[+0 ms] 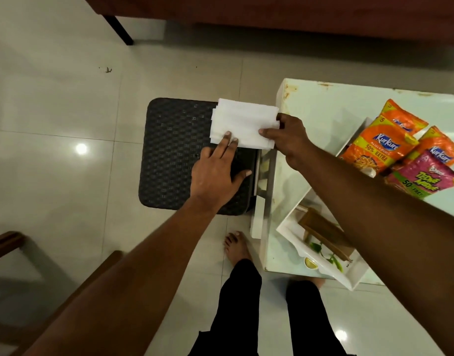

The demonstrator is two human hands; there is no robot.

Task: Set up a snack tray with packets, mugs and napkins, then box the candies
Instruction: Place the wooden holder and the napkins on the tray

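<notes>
From the head view I see my left hand (pixel 215 173) lying flat, fingers stretched and slightly spread, its fingertips (pixel 228 136) pressing the near edge of a stack of white paper napkins (pixel 242 124) that sits on a dark woven-pattern stool top (pixel 174 150). My right hand (pixel 288 140) pinches the stack's right end between thumb and curled fingers. Just beside, on the pale glossy table (pixel 323 104), a white plastic tray (pixel 321 263) holds orange and pink snack packets (pixel 385 147).
</notes>
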